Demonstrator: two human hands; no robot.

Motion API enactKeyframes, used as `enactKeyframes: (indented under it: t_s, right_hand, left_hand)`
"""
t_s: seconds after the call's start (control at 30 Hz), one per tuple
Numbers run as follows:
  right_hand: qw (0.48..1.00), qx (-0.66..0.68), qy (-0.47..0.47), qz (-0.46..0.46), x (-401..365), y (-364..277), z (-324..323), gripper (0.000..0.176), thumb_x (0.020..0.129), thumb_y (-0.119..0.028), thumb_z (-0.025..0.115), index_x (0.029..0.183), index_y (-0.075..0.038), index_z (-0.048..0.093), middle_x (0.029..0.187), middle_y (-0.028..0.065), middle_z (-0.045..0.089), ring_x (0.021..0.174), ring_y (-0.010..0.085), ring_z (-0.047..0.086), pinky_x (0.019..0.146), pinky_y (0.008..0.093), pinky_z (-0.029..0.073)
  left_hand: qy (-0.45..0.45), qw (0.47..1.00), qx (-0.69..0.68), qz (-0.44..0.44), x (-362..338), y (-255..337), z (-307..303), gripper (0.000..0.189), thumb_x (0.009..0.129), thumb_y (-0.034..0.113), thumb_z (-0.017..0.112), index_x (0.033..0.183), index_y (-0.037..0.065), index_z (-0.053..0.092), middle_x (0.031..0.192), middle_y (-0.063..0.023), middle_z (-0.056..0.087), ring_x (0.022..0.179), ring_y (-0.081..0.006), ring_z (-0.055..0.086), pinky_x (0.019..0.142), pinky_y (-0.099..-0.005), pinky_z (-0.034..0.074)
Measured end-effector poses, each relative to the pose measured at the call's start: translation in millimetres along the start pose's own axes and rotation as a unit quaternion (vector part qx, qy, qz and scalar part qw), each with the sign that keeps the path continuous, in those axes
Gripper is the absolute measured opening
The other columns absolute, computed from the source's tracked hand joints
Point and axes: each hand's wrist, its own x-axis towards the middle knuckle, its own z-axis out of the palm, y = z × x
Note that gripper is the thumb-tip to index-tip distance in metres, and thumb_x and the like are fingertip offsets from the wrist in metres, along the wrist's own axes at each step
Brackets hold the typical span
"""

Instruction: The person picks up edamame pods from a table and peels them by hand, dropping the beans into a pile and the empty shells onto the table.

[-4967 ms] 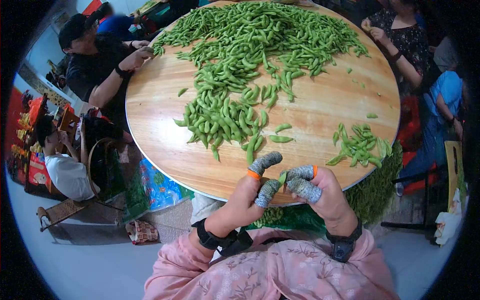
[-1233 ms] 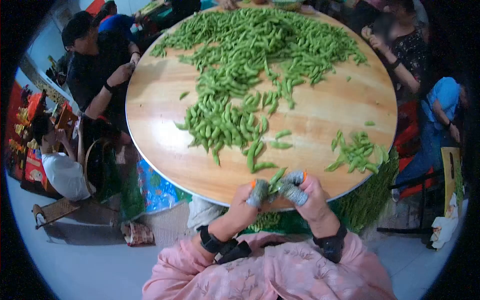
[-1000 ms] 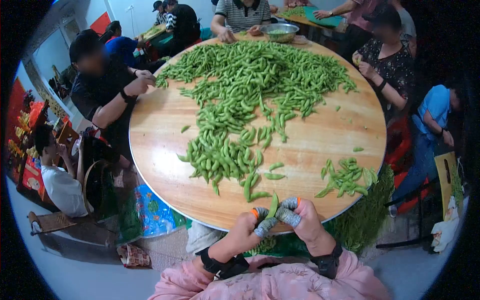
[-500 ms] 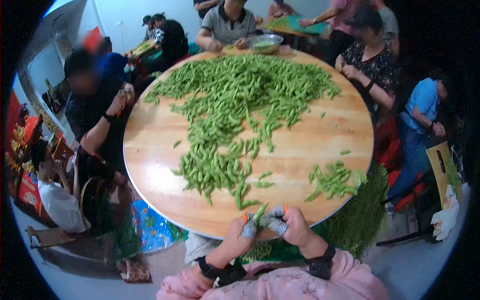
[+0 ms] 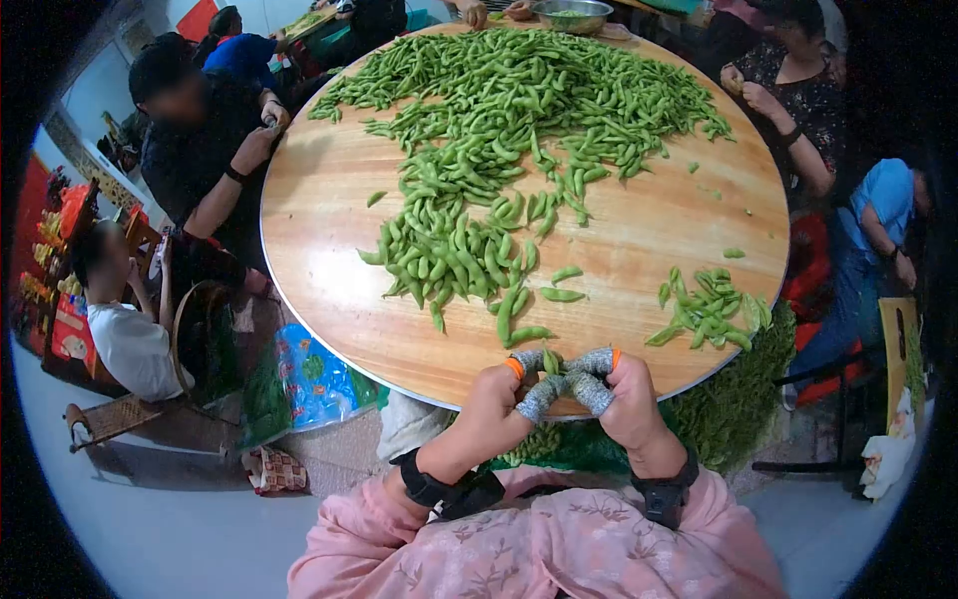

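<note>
A round wooden table (image 5: 329,270) holds a large heap of green bean pods (image 5: 499,90) that trails toward the near edge. At that edge my left hand (image 5: 499,397) and my right hand (image 5: 624,394) meet, with grey finger covers on thumbs and index fingers. Between the fingertips a green pod (image 5: 551,363) is pinched by both hands. Loose pods (image 5: 562,295) lie just beyond the hands, and a smaller pile (image 5: 711,311) is to the right.
A metal bowl (image 5: 572,14) stands at the far edge. Co-workers sit round the table, one in black (image 5: 205,140) at the left and one in a patterned top (image 5: 798,95) at the right. Green pods (image 5: 534,444) lie below the near edge.
The view has tilted down, so the table appears higher. My hands have turned with fingertips brought together, and the pod between them no longer sticks up as far.
</note>
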Motion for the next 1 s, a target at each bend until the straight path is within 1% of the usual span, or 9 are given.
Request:
enactKeyframes:
  t_s: [0.1,0.17,0.27,0.37,0.47,0.7,0.8,0.87,1.0]
  right_hand:
    - [0.999,-0.04,-0.016,-0.03,1,0,0,0.009,0.074,0.001,0.052,0.082,0.003,0.055,0.075,0.0033,0.057,0.069,0.0073,0.051,0.062,0.0216,0.042]
    - [0.998,-0.042,-0.035,0.002,3,-3,-8,0.01,0.074,0.0,0.053,0.084,0.003,0.055,0.075,0.0032,0.057,0.069,0.0071,0.051,0.063,0.0214,0.042]
    - [0.998,-0.002,-0.045,0.052,10,-14,-12,0.011,0.075,-0.001,0.054,0.085,0.002,0.056,0.076,0.0022,0.057,0.07,0.0066,0.051,0.064,0.0211,0.042]
    - [0.995,0.055,-0.056,0.065,15,-7,-10,0.011,0.075,-0.002,0.055,0.085,0.002,0.056,0.076,0.001,0.057,0.07,0.0064,0.051,0.064,0.0211,0.043]
    - [0.993,0.061,-0.081,0.061,18,7,-16,0.011,0.075,-0.003,0.056,0.085,0.001,0.057,0.077,0.0007,0.058,0.071,0.0068,0.052,0.066,0.0213,0.043]
    - [0.992,0.082,-0.09,0.044,19,10,-17,0.012,0.073,-0.003,0.058,0.084,0.002,0.057,0.079,0.0017,0.059,0.072,0.0075,0.053,0.066,0.0214,0.043]
    - [0.989,0.091,-0.105,0.05,17,13,-23,0.012,0.073,-0.003,0.058,0.084,0.001,0.058,0.079,0.0028,0.06,0.072,0.0081,0.054,0.066,0.0216,0.044]
    - [0.988,0.104,-0.102,0.044,15,14,-21,0.012,0.072,-0.003,0.058,0.083,0.001,0.058,0.078,0.0032,0.06,0.071,0.0083,0.054,0.066,0.0217,0.044]
    - [0.997,0.031,-0.076,-0.007,13,2,-14,0.012,0.071,-0.001,0.058,0.083,0.002,0.058,0.077,0.004,0.06,0.071,0.0085,0.054,0.065,0.0217,0.044]
  left_hand:
    - [0.003,0.998,-0.003,0.06,3,0,1,0.017,0.081,0.008,0.046,0.095,-0.002,0.05,0.086,-0.0017,0.053,0.082,-0.0101,0.048,0.075,-0.0241,0.039]
    - [0.05,0.99,0.014,0.127,5,-3,4,0.014,0.078,0.009,0.047,0.085,-0.003,0.051,0.069,-0.0105,0.051,0.062,-0.0183,0.048,0.055,-0.0324,0.037]
    - [0.016,0.97,0.203,0.136,7,2,-4,0.011,0.074,0.009,0.048,0.077,-0.001,0.049,0.067,-0.0173,0.05,0.062,-0.0299,0.051,0.055,-0.0356,0.039]
    - [-0.001,0.941,0.322,0.102,3,9,-2,0.007,0.069,0.004,0.051,0.075,0.0,0.048,0.062,-0.0175,0.047,0.057,-0.0328,0.048,0.052,-0.0349,0.038]
    - [-0.001,0.935,0.344,0.083,2,15,-2,0.012,0.067,0.005,0.053,0.077,0.001,0.05,0.062,-0.0192,0.048,0.058,-0.0376,0.047,0.05,-0.0366,0.039]
    - [-0.003,0.932,0.343,0.12,2,6,-7,0.02,0.059,0.006,0.056,0.078,0.001,0.05,0.064,-0.0188,0.051,0.063,-0.0367,0.05,0.054,-0.0415,0.039]
    - [-0.032,0.963,0.253,0.089,1,7,-7,0.02,0.062,0.005,0.054,0.081,0.0,0.051,0.067,-0.0195,0.052,0.065,-0.0365,0.051,0.055,-0.0395,0.039]
    - [-0.038,0.993,0.078,0.074,4,5,-7,0.019,0.065,0.004,0.05,0.084,0.0,0.051,0.07,-0.0198,0.052,0.066,-0.0359,0.051,0.056,-0.037,0.039]
    - [0.02,0.986,0.144,0.08,7,0,-3,0.014,0.069,0.005,0.044,0.08,0.0,0.052,0.064,-0.0196,0.051,0.061,-0.0364,0.051,0.053,-0.0368,0.039]
